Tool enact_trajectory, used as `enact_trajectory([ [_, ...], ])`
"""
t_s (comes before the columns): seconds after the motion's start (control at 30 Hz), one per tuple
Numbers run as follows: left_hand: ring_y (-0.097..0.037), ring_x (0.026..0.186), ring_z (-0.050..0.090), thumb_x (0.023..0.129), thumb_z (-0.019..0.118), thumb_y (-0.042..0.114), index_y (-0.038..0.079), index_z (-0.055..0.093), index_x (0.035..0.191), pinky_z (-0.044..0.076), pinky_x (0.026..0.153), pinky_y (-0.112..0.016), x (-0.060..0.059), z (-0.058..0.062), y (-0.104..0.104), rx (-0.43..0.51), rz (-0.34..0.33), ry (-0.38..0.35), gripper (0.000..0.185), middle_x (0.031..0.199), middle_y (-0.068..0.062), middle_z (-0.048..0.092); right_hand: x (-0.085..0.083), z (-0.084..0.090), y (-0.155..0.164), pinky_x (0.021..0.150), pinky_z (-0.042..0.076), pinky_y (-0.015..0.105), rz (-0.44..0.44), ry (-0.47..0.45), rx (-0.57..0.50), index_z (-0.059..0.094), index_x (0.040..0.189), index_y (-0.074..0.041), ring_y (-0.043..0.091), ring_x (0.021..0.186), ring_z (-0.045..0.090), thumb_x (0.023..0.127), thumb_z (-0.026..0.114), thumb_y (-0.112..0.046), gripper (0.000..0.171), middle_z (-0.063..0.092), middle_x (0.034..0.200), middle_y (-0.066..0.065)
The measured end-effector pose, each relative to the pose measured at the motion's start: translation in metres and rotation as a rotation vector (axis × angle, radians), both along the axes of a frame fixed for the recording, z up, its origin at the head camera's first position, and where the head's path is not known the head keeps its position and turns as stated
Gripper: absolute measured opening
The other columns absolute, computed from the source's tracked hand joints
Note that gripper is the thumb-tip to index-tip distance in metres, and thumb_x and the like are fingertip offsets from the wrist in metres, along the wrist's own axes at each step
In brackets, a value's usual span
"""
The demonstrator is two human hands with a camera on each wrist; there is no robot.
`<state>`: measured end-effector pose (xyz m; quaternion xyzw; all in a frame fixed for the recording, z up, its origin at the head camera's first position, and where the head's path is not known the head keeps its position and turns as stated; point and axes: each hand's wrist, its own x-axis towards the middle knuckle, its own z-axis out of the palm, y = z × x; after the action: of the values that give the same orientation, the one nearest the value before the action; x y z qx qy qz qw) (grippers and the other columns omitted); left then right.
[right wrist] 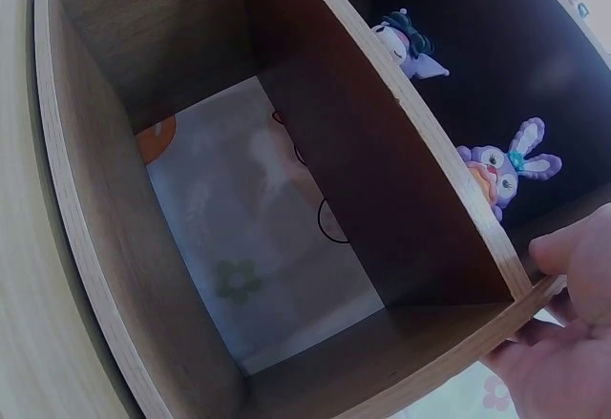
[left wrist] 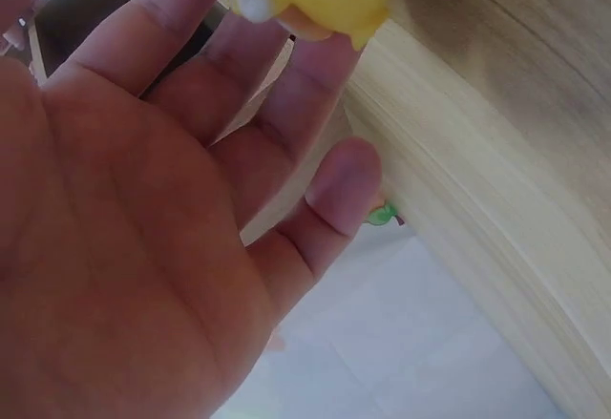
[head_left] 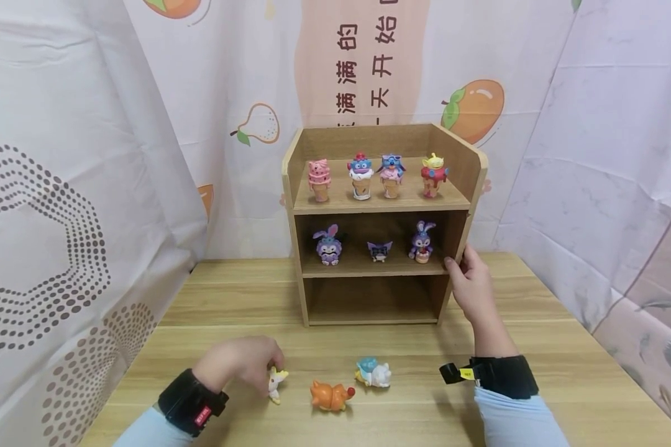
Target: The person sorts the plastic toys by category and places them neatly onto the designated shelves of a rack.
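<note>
My left hand (head_left: 246, 363) pinches yellow figurine (head_left: 276, 382), lower left; right hand (head_left: 470, 288) grips shelf unit (head_left: 380, 205) edge. Risk: loose pinch drops figurine on bench (head_left: 537, 397).

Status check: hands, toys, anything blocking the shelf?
Left hand pinches white-and-yellow figurine on table. Right hand grips shelf unit side panel. Orange figurine, blue-white figurine lie loose; bottom shelf unobstructed.
</note>
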<state>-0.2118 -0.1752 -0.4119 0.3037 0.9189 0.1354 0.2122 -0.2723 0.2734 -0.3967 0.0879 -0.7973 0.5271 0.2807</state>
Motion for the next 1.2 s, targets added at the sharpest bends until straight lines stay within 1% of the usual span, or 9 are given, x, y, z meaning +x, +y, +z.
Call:
enact_trajectory([
  [0.2,-0.005,0.055,0.038,0.062,0.079,0.002,0.019,0.060,0.068,0.029,0.049,-0.022,-0.002,-0.002,0.000,0.051,-0.006,0.055,0.026,0.062,0.011,0.045,0.001,-0.002,0.001,0.092,0.046,0.012,0.003,-0.022,0.020,0.042,0.154,-0.006,0.037,0.127,0.055,0.107,0.051,-0.013,0.049,0.053,0.145,0.021],
  [0.27,-0.005,0.055,0.038,0.064,0.080,0.004,0.018,0.060,0.068,0.029,0.049,-0.022,-0.002,-0.003,0.000,0.060,-0.003,0.072,0.026,0.062,0.012,0.044,0.002,-0.002,0.001,0.092,0.046,0.011,0.001,-0.020,0.019,0.042,0.154,-0.005,0.037,0.127,0.055,0.107,0.051,-0.012,0.048,0.053,0.145,0.022],
  [0.37,-0.005,0.055,0.039,0.065,0.082,0.007,0.018,0.060,0.069,0.030,0.050,-0.022,-0.004,-0.003,0.000,0.078,0.000,0.076,0.025,0.062,0.012,0.045,0.001,-0.002,0.000,0.091,0.046,0.010,0.000,-0.013,0.007,0.044,0.152,-0.004,0.038,0.126,0.056,0.106,0.052,-0.011,0.047,0.054,0.143,0.023],
  [0.5,-0.005,0.055,0.040,0.066,0.082,0.009,0.017,0.062,0.070,0.032,0.050,-0.022,-0.005,0.000,0.000,0.118,-0.004,0.072,0.023,0.062,0.012,0.047,0.001,-0.001,-0.001,0.089,0.046,0.009,0.005,-0.011,-0.002,0.045,0.151,-0.003,0.039,0.125,0.056,0.106,0.052,-0.009,0.046,0.055,0.142,0.024],
  [0.7,-0.004,0.058,0.043,0.068,0.082,0.012,0.019,0.061,0.074,0.039,0.051,-0.023,-0.008,0.003,0.002,0.171,-0.024,0.131,0.022,0.065,0.013,0.052,0.001,-0.002,-0.002,0.088,0.047,0.010,0.006,-0.018,-0.004,0.045,0.151,-0.003,0.036,0.125,0.056,0.106,0.051,-0.008,0.046,0.055,0.143,0.022],
  [0.87,-0.004,0.059,0.047,0.072,0.083,0.017,0.020,0.061,0.078,0.043,0.053,-0.024,-0.012,0.003,0.006,0.242,-0.016,0.141,0.023,0.069,0.011,0.055,0.000,-0.001,-0.002,0.089,0.047,0.012,0.005,-0.009,-0.001,0.045,0.151,-0.004,0.035,0.126,0.056,0.106,0.051,-0.008,0.046,0.055,0.143,0.022],
  [0.97,-0.004,0.060,0.048,0.075,0.084,0.019,0.021,0.061,0.079,0.045,0.053,-0.024,-0.015,0.002,0.008,0.292,-0.023,0.157,0.023,0.069,0.011,0.056,0.001,-0.001,-0.002,0.090,0.048,0.014,0.004,-0.007,0.000,0.045,0.152,-0.005,0.035,0.127,0.055,0.106,0.051,-0.008,0.046,0.055,0.143,0.021],
  [1.07,-0.005,0.064,0.053,0.076,0.086,0.019,0.024,0.064,0.082,0.048,0.057,-0.025,-0.017,0.001,0.010,0.342,-0.020,0.179,0.023,0.073,0.011,0.059,0.001,-0.001,-0.002,0.090,0.048,0.014,0.004,-0.006,-0.003,0.045,0.152,-0.006,0.036,0.127,0.055,0.106,0.051,-0.008,0.047,0.055,0.143,0.022],
  [1.2,-0.007,0.073,0.059,0.076,0.086,0.020,0.025,0.067,0.088,0.053,0.065,-0.026,-0.018,0.003,0.014,0.409,0.003,0.215,0.023,0.080,0.013,0.063,0.001,-0.002,-0.001,0.088,0.048,0.011,-0.001,-0.002,-0.005,0.045,0.152,-0.006,0.036,0.127,0.056,0.106,0.051,-0.008,0.047,0.055,0.142,0.022],
])
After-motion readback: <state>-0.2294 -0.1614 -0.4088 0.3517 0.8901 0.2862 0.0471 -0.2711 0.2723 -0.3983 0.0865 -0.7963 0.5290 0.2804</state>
